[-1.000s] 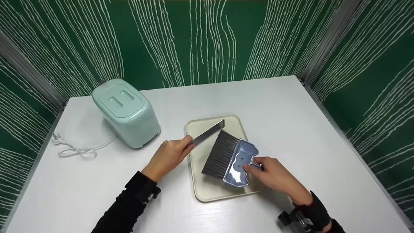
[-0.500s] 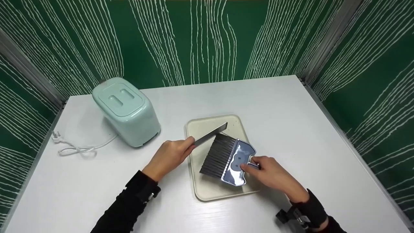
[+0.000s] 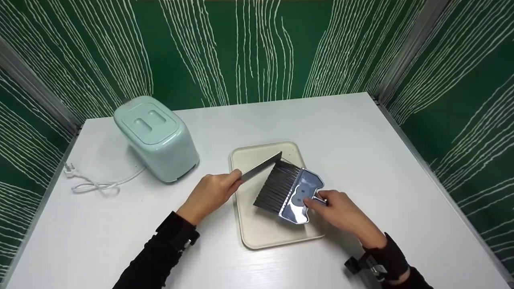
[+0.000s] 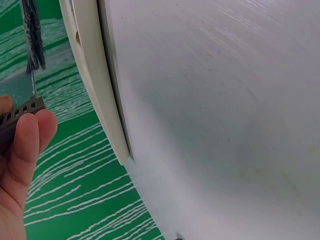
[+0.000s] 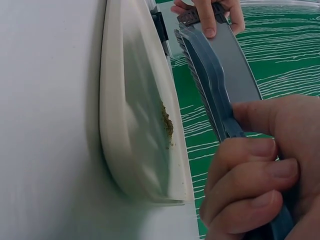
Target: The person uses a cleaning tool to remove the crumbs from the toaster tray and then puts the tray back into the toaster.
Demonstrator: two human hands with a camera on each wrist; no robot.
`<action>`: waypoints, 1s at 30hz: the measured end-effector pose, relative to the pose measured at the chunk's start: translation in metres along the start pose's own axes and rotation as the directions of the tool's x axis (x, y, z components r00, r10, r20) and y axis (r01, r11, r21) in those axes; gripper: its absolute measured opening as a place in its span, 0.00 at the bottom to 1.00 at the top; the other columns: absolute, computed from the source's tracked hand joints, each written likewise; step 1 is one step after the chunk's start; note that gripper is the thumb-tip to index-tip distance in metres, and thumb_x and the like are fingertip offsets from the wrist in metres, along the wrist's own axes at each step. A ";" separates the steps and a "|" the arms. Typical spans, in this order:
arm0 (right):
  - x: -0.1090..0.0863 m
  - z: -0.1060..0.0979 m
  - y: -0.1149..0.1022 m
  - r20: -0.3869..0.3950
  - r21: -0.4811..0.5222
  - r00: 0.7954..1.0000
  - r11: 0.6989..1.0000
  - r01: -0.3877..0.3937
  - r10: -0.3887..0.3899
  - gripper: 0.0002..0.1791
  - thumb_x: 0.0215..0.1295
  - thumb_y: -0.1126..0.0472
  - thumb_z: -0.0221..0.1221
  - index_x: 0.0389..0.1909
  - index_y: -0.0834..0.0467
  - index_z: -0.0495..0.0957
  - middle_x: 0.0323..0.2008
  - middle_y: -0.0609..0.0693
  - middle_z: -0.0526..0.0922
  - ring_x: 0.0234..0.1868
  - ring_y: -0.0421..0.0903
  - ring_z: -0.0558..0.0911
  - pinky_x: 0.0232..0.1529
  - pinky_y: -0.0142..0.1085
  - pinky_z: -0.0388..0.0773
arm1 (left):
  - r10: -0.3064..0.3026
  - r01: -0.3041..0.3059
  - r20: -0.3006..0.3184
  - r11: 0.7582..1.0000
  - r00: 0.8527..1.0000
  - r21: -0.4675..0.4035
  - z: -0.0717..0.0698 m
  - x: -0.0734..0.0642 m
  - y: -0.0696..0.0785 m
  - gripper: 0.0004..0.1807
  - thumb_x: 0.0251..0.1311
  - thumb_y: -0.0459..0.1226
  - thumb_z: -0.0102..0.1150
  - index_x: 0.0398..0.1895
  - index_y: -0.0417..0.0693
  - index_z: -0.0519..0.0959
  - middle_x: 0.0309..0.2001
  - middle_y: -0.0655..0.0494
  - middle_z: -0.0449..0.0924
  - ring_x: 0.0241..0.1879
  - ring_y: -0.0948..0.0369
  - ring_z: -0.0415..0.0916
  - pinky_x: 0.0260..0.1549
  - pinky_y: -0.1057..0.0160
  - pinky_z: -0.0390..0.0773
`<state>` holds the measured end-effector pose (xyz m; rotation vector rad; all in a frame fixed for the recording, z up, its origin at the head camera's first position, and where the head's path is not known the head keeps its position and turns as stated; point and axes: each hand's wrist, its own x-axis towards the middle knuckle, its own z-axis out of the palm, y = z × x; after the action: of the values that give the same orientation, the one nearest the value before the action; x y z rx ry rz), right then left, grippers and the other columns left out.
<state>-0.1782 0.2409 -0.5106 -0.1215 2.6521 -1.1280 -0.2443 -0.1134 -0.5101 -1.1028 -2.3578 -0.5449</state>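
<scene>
Fingers of the left hand (image 3: 208, 195) gripped a metal plate (image 3: 261, 166), those of the right hand (image 3: 341, 209) a blue-handled brush (image 3: 288, 192), both over a cream tray (image 3: 257, 236); desk (image 3: 385, 160) stretched wide past its right edge.

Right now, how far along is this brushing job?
Apparently done: some brushing, as brown crumbs lie in the cream tray.
In hand: the left hand holds the metal plate, the right hand the blue brush, both above it.
Remaining, probably: finishing, then laying both down; neither is yet.
</scene>
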 end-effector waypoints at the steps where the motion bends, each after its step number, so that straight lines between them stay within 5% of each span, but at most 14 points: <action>1: 0.000 0.000 0.000 -0.003 -0.002 1.000 1.000 0.002 -0.002 0.20 0.77 0.43 0.61 0.31 0.55 0.79 0.23 0.44 0.71 0.25 0.42 0.72 0.27 0.35 0.70 | -0.002 0.002 0.002 1.000 1.000 0.001 0.000 0.000 0.000 0.10 0.74 0.35 0.66 0.37 0.48 0.73 0.15 0.61 0.66 0.19 0.69 0.60 0.17 0.68 0.65; 11: -0.001 -0.003 -0.001 -0.035 -0.023 0.999 1.000 -0.015 0.014 0.24 0.77 0.42 0.61 0.24 0.51 0.70 0.20 0.42 0.67 0.24 0.41 0.69 0.27 0.35 0.68 | -0.023 0.024 0.021 0.999 1.000 -0.021 0.002 -0.002 -0.001 0.09 0.75 0.35 0.65 0.37 0.48 0.73 0.16 0.61 0.68 0.20 0.69 0.59 0.18 0.70 0.62; 30: -0.007 -0.003 -0.011 -0.127 -0.010 0.992 1.000 0.020 -0.021 0.25 0.76 0.45 0.64 0.23 0.52 0.67 0.18 0.41 0.64 0.22 0.39 0.65 0.24 0.32 0.63 | -0.053 0.057 0.050 0.996 0.997 -0.065 0.006 -0.007 -0.005 0.08 0.76 0.36 0.64 0.38 0.49 0.74 0.18 0.61 0.71 0.21 0.68 0.61 0.20 0.69 0.63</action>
<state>-0.1729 0.2365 -0.4988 -0.0808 2.7739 -1.1672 -0.2458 -0.1176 -0.5195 -1.0940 -2.4335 -0.6269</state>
